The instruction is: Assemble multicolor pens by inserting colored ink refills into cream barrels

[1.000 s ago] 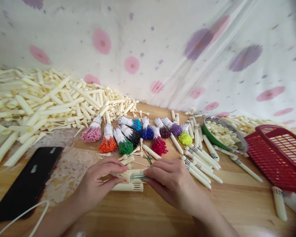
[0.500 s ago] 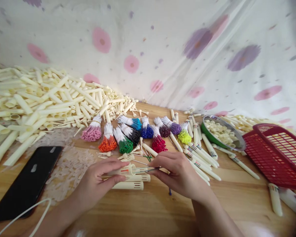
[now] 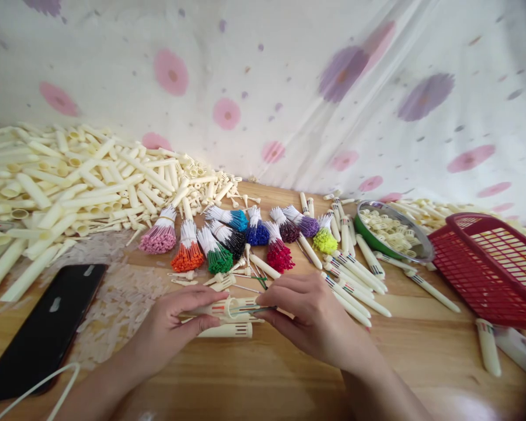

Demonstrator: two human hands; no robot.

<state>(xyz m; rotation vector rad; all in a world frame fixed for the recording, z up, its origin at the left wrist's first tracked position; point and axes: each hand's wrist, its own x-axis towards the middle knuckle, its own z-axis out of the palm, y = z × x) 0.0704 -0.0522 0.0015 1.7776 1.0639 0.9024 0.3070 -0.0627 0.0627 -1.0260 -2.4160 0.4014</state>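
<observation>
My left hand (image 3: 182, 318) is closed around a cream slotted pen barrel (image 3: 217, 308), its open end facing right, with an orange strip showing in one slot. My right hand (image 3: 300, 318) pinches a slim grey metal piece (image 3: 263, 309), possibly tweezers, that reaches to the barrel's open mouth. How far it goes inside is hard to see. Just below the hands, another slotted cream barrel (image 3: 239, 330) lies on the table. Beyond them stand bundles of white sticks with coloured ends, among them orange (image 3: 186, 257), green (image 3: 220, 259) and red (image 3: 279, 255).
A large heap of cream tubes (image 3: 70, 175) fills the back left. On the left lies a black phone (image 3: 48, 327) beside scattered clear pieces (image 3: 114, 310). To the right are filled pen barrels (image 3: 355, 272), a green bowl (image 3: 379, 241) of small cream parts and a red basket (image 3: 473, 280).
My right fingers have moved slightly left, nearer the barrel's open end, with the grey piece still pinched. My left hand keeps its hold on the barrel. The view has shifted a little.
</observation>
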